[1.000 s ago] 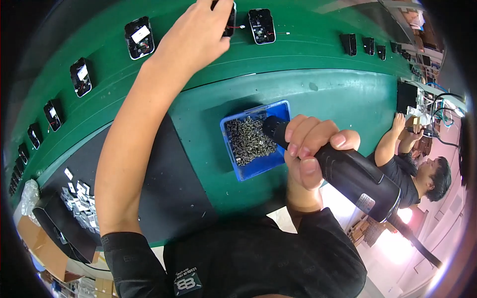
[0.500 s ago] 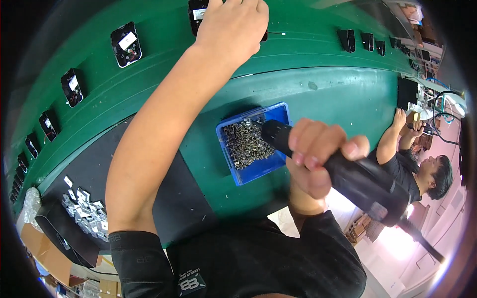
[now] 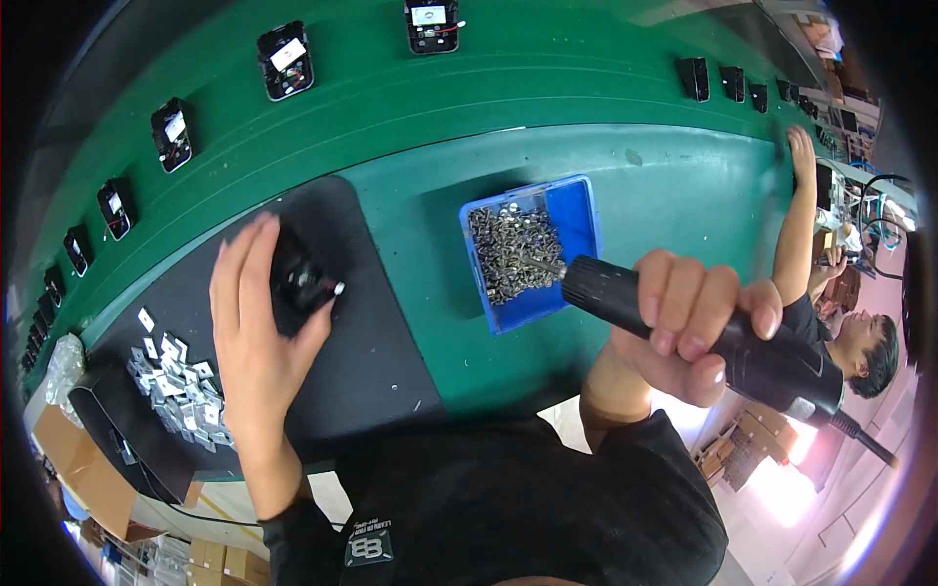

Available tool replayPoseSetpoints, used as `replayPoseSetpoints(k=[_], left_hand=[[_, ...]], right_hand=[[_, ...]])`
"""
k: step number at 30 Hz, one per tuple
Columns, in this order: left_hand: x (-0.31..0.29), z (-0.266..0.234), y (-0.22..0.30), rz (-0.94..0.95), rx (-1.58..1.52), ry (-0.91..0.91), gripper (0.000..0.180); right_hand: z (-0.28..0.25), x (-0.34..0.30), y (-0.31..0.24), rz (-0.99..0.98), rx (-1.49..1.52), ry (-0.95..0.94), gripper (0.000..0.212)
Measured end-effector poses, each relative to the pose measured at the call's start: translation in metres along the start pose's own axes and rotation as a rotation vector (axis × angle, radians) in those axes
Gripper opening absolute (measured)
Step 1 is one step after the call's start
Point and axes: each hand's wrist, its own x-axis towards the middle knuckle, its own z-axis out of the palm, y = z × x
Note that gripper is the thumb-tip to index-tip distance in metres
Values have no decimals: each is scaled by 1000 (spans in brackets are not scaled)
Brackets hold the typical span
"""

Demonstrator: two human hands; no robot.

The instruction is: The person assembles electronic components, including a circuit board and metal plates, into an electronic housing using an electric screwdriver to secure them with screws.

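Observation:
My left hand (image 3: 256, 342) is curled round a black plastic housing (image 3: 298, 278) over the black mat, thumb on its near side and fingers on its left. A small white connector shows at the housing's right edge; my hand hides part of it. In my right hand (image 3: 684, 327) is a black electric screwdriver (image 3: 606, 293), gripped round the body and tilted, its cord trailing to the lower right. Its bit reaches over the screws (image 3: 503, 249) heaped in a blue bin (image 3: 584, 220); whether a screw sits on the bit I cannot tell.
A green conveyor belt (image 3: 576, 83) curves along the far side, carrying several open black housings (image 3: 286, 61). Small silvery plates (image 3: 186, 396) lie piled on the mat (image 3: 366, 376) at left, beside a black box (image 3: 132, 439). A co-worker (image 3: 816, 322) sits at right, one arm toward the belt.
My left hand has come back from the belt to the mat with a housing in it. My right hand and screwdriver have shifted right. The co-worker's arm now reaches farther toward the belt.

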Motion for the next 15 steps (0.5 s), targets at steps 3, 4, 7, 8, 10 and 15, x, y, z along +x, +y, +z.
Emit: replayPoseSetpoints(k=[3,4,7,8,10,15], left_hand=[[-37,-8,-8,-90,-7,-114,83],[-47,-11,-11,-120,-34,-140,81],[-58,-20,-14,-121,-5,-213,83],[-55,-21,-10,-122,-53,-204,84],[-59,-27,-11,-125,-103,-196,85],[-120,-69,-31,-282,-16,-143,41]], right_hand=[[9,4,3,-33,-197,-28,42],[8,5,10,24,-113,-64,41],[16,-6,18,-51,14,60,48],[16,-4,13,-60,-12,42,47],[15,-7,3,-52,-70,94,43],[12,-13,-25,-99,-113,214,36]])
